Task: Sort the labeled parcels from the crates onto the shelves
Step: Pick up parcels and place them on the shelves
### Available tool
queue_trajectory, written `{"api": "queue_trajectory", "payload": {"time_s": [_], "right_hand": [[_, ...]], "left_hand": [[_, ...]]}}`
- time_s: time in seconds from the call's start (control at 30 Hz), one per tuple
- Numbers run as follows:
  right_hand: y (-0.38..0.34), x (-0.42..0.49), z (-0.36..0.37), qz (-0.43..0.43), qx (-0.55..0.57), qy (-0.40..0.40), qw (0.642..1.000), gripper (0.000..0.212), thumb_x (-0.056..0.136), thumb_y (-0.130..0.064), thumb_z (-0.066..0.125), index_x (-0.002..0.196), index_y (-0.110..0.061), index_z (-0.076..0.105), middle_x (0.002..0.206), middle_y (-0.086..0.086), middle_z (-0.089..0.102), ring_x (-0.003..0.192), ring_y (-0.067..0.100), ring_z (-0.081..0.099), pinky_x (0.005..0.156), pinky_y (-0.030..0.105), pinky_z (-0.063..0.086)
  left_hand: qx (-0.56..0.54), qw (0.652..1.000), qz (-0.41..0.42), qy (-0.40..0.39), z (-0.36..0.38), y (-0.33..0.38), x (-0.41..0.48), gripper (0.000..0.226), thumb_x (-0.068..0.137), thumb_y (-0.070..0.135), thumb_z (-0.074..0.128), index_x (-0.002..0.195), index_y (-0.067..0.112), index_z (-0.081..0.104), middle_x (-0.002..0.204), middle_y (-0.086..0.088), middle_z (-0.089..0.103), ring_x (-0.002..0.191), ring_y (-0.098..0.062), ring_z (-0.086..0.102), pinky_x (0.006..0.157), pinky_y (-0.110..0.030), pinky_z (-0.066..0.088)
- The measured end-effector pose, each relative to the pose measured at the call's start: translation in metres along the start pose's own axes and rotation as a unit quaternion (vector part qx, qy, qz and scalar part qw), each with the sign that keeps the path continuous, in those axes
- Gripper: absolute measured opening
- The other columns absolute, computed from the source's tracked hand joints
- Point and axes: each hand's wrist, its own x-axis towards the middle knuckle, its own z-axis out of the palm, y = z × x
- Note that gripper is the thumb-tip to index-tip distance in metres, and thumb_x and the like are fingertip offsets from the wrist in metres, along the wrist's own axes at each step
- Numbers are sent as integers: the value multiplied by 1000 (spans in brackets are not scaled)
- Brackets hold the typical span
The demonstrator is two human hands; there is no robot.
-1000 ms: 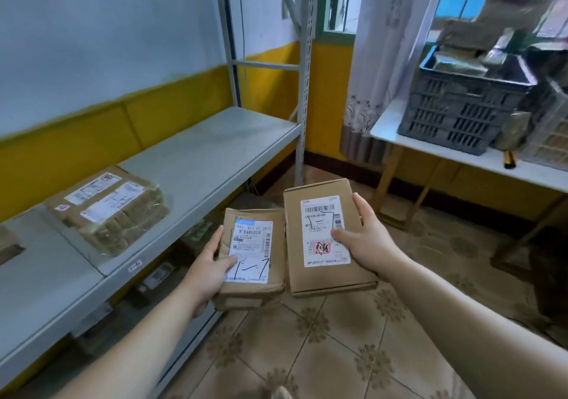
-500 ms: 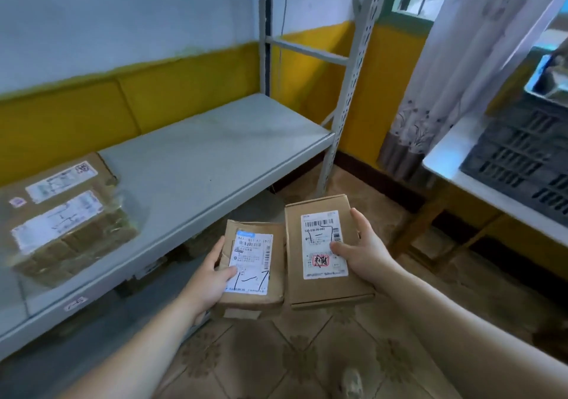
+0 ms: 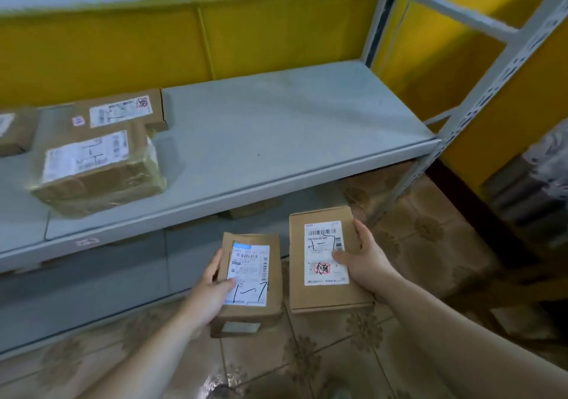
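Currently, a person is holding two labeled cardboard parcels side by side, low in the centre of the frame, above a tiled floor (image 3: 307,352). The left hand (image 3: 212,288) is gripping the smaller parcel (image 3: 270,300) along its left edge, with the thumb lying across the white label. The right hand (image 3: 364,263) is gripping the larger parcel (image 3: 319,294) along its right edge, with its thumb also pressing on the label. The two parcels are sitting just beside each other without touching.

A grey shelf (image 3: 276,128) is stretching across the middle of the frame, above and beyond both hands. Its left part is already carrying a taped parcel (image 3: 95,171), a flat parcel (image 3: 123,111) behind it, and a third parcel (image 3: 15,131) cut off at the left edge. Its right part, running toward the upright post (image 3: 491,91), is showing bare grey surface. A lower shelf (image 3: 92,291) is lying in shadow underneath (little of what it holds is readable).

Both parcels are pointing their long axes up-frame, toward the shelf's front edge. The right hand's parcel seems nearer the bare right stretch, and the left hand's nearer the occupied side, so either one looks placeable by lifting and pushing forward.
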Motion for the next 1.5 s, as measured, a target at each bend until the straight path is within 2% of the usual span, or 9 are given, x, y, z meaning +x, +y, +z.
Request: {"api": "queue_trajectory", "payload": {"time_s": [0.2,0.47,0.7,0.87,0.97,1.17,1.23,1.33,1.5], "right_hand": [[15,77,65,0,9,-30,1000,83,91,-14,70,153,-38,21,110,-14,62,98,17,69,84,41,60],[107,262,138,-47,27,-20,998,73,90,-10,69,148,-32,30,109,-8,65,90,15,66,75,31,53],[188,401,172,-87,63,80,991,75,89,-4,68,149,-21,27,122,4,61,97,18,59,64,18,49],[227,474,186,-100,77,134,983,84,88,-7,68,153,-29,21,136,10,56,117,30,59,98,43,50],[246,508,185,-105,56,132,984,91,88,-19,65,154,-43,7,141,10,51,122,35,56,101,54,49],[260,532,170,-99,-48,89,990,86,91,-23,68,156,-23,12,129,7,49,120,34,55,100,40,49],[263,533,161,-131,-193,98,967,85,89,-37,69,155,-21,18,136,13,39,127,35,46,105,42,43],[268,535,147,-279,-387,69,876,83,86,-64,58,154,-27,28,157,9,23,144,30,23,118,39,22],[278,553,138,-354,-546,-72,756,130,45,-101,-15,156,-40,15,167,-3,-4,152,18,-7,123,39,-5]], "left_hand": [[-10,1000,-7,23,-25,-31,69,70,97,2,51,152,32,21,127,0,62,89,-11,65,66,-18,49],[-18,997,2,78,-4,-125,246,71,96,5,54,152,34,22,132,-2,60,108,-24,64,95,-40,50],[-27,996,50,74,30,-204,381,71,95,1,55,152,32,26,132,-1,61,105,-19,64,90,-36,52],[-29,992,93,77,53,-227,442,71,96,-1,51,152,32,21,125,1,59,107,-23,62,90,-34,49],[-17,991,110,80,63,-233,468,71,97,1,50,152,36,21,126,-1,60,104,-21,63,85,-34,50],[205,952,161,158,80,-223,498,63,95,9,52,150,31,31,141,-5,48,119,-27,53,92,-34,45],[351,902,159,198,91,-211,499,61,94,29,55,150,32,31,155,-9,27,140,-31,29,111,-44,31],[457,864,104,186,119,-191,493,73,89,66,46,151,41,18,163,3,-2,148,-31,-2,114,-59,9],[542,821,57,171,139,-191,504,85,77,86,26,150,48,3,160,11,-18,148,-31,-11,112,-63,11]]}}
